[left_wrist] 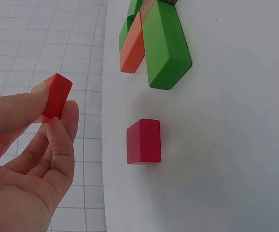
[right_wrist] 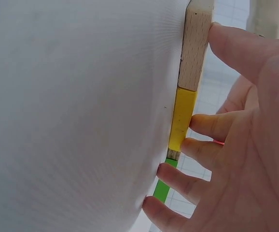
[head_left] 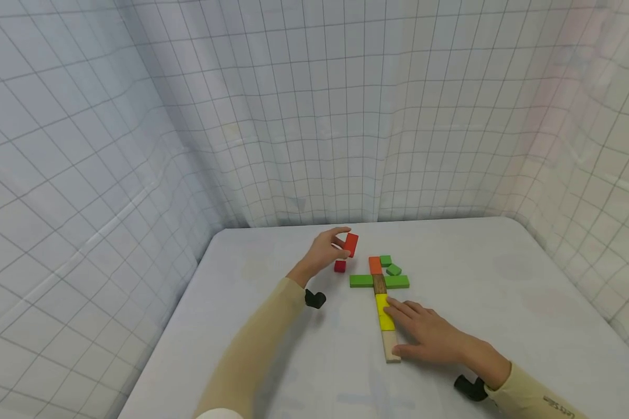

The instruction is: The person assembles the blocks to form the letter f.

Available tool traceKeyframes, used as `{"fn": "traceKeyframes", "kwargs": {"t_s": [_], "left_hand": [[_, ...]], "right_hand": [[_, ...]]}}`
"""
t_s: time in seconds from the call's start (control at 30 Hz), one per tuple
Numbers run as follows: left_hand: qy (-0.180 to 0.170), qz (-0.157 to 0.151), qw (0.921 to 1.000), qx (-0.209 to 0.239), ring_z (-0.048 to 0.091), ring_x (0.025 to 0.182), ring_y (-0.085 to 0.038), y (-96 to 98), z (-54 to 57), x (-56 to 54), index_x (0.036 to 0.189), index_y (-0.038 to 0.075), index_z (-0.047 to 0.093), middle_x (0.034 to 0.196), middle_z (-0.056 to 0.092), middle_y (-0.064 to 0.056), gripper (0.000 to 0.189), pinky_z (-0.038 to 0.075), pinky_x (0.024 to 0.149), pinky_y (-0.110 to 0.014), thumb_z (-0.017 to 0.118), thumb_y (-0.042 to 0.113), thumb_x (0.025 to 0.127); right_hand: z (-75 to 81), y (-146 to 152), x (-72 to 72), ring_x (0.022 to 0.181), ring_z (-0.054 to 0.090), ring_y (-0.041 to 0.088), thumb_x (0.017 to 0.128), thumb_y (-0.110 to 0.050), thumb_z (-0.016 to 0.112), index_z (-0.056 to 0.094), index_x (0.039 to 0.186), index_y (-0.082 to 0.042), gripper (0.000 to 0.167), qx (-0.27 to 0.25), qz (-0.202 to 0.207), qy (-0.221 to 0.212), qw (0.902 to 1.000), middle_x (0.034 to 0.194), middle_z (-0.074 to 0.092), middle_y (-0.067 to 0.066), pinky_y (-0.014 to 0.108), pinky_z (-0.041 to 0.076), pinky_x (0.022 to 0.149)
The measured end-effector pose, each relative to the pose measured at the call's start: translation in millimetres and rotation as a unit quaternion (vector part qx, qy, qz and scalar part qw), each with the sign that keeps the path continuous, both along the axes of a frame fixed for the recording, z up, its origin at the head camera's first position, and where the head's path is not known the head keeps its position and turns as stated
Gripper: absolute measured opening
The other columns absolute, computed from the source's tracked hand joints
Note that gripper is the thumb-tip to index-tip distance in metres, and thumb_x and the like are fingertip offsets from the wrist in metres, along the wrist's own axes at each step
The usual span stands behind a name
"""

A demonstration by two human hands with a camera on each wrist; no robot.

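Observation:
Thumb and fingers of my left hand [head_left: 322, 251] pinch a red block [head_left: 351, 244], held up near the table's far side. A small dark red block [head_left: 340, 266] lies below that hand. My right hand [head_left: 432, 334] spreads its fingers along a row of blocks, fingertips on the yellow part [head_left: 384, 312] and thumb at the pale wooden block [right_wrist: 194, 50]. Further up the row come a brown block [head_left: 379, 284] and an orange block [head_left: 375, 266]. Long green blocks [head_left: 361, 281] lie on both sides of the brown one, with two smaller green pieces [head_left: 393, 269] right of the orange.
A white table [head_left: 503, 279] carries everything. White grid-patterned curtains [head_left: 346, 116] hang behind it and along both sides. Black wrist-worn pieces [head_left: 314, 299] stick out below both sleeves, close over the tabletop.

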State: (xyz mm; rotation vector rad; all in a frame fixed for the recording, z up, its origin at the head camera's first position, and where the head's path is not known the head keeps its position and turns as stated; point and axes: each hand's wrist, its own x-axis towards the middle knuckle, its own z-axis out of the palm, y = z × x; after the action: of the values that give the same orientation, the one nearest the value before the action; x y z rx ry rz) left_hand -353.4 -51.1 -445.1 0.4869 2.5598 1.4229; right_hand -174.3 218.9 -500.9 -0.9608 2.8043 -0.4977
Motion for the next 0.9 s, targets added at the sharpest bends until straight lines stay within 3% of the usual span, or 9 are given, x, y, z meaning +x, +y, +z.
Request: {"fn": "traceKeyframes", "kwargs": {"t_s": [0.3, 0.53, 0.9], "left_hand": [[-0.002, 0.011, 0.9998, -0.016, 0.070, 0.086, -0.024, 20.8, -7.0, -17.5, 0.143, 0.021, 0.057, 0.107, 0.067, -0.008, 0.059, 0.057, 0.083, -0.041, 0.077, 0.010, 0.089], [-0.005, 0.016, 0.9993, -0.032, 0.070, 0.085, -0.024, 28.6, -15.2, -19.7, 0.143, 0.020, 0.057, 0.106, 0.067, -0.008, 0.058, 0.056, 0.077, -0.033, 0.077, 0.010, 0.090], [-0.018, 0.030, 0.9991, -0.024, 0.067, 0.082, -0.019, 46.5, -18.8, -32.6, 0.143, 0.018, 0.057, 0.104, 0.067, -0.007, 0.058, 0.054, 0.074, -0.033, 0.078, 0.010, 0.089]], "right_hand": [[-0.3, 2, -0.7, 0.143, 0.031, 0.036, 0.094, -0.066, 0.055, 0.032, 0.159, -0.014, 0.086, 0.000, -0.005, 0.006, 1.0000, 0.166, 0.021, 0.006, 0.064, 0.038, 0.102], [2.3, -2, -1.0, 0.143, 0.031, 0.038, 0.094, -0.066, 0.055, 0.031, 0.159, -0.013, 0.087, -0.001, -0.001, -0.006, 1.0000, 0.166, 0.021, 0.007, 0.065, 0.036, 0.103], [0.3, 1, 1.2, 0.144, 0.029, 0.034, 0.094, -0.066, 0.056, 0.031, 0.159, -0.016, 0.086, -0.001, -0.009, -0.001, 1.0000, 0.166, 0.020, 0.004, 0.063, 0.035, 0.105]]}}
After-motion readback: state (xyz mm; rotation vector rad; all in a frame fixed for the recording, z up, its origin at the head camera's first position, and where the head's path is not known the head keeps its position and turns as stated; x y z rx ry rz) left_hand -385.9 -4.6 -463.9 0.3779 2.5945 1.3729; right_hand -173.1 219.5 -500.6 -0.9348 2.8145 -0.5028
